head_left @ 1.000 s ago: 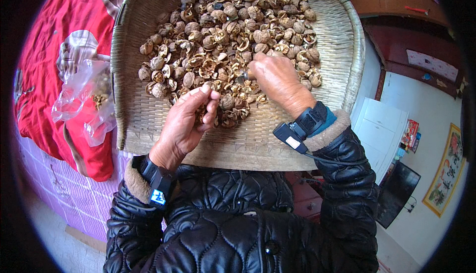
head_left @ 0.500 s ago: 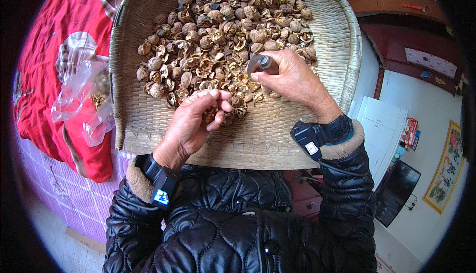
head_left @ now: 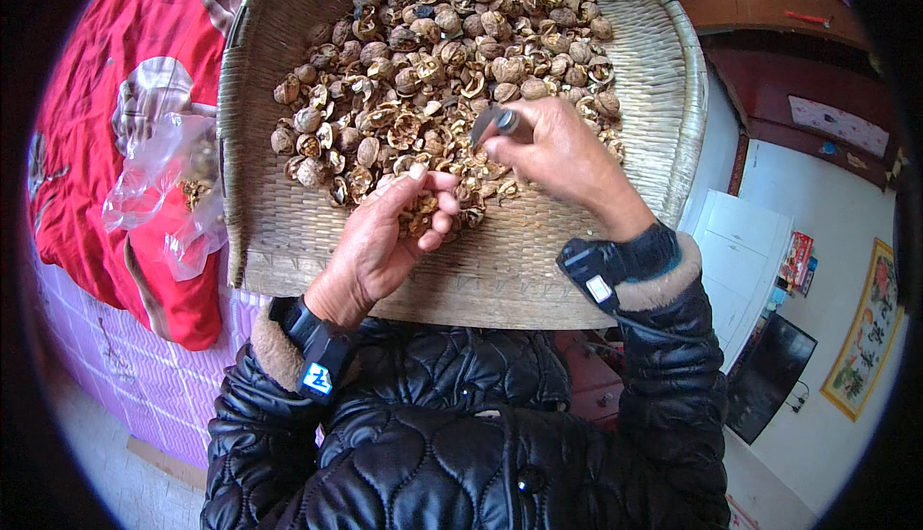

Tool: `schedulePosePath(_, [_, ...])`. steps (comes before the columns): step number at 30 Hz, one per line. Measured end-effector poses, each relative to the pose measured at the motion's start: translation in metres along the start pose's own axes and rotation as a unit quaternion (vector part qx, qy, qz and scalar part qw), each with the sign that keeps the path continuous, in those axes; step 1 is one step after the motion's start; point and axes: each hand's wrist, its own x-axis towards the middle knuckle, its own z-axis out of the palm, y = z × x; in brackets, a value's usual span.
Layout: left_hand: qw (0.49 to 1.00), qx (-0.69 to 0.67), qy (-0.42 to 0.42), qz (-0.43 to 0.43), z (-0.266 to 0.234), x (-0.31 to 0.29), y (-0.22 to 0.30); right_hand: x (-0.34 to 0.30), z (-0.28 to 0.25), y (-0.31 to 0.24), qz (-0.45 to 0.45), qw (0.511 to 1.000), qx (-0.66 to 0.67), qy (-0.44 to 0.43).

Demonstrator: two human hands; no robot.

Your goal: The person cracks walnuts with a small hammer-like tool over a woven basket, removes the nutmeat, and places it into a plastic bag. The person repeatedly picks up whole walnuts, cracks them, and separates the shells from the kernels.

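One cracked walnut (head_left: 420, 214) pinched in my left hand (head_left: 385, 237) fingers, over basket (head_left: 288, 241) centre. Right hand (head_left: 553, 150) at 2 o'clock of it, fingers pressed around small metal tool (head_left: 492, 123). Walnut pile (head_left: 442, 59) at 12, plastic bag (head_left: 168, 189) at 9.

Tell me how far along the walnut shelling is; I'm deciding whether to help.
Done: many opened halves and shell bits lie across the woven tray. In hand: the left hand cups a cracked walnut, and the right hand holds a small metal tool. Left: plenty of whole walnuts toward the far rim.
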Motion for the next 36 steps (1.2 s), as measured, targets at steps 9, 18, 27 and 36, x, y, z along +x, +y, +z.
schedulePosePath(9, [0.999, 0.02, 0.037, 0.006, -0.009, 0.002, 0.002, 0.03, 0.037, 0.042, -0.072, 0.944, -0.321, 0.035])
schedulePosePath(18, [0.999, 0.006, -0.009, 0.052, -0.017, 0.002, 0.005, 0.017, 0.014, 0.03, -0.014, 0.951, -0.305, 0.046])
schedulePosePath(27, [0.992, -0.051, 0.0, 0.113, -0.027, -0.005, 0.017, 0.035, 0.054, 0.014, -0.201, 0.962, -0.18, -0.04])
schedulePosePath(36, [0.99, -0.066, -0.005, 0.121, -0.04, -0.002, 0.022, -0.009, 0.024, 0.032, -0.13, 0.95, -0.278, -0.052])
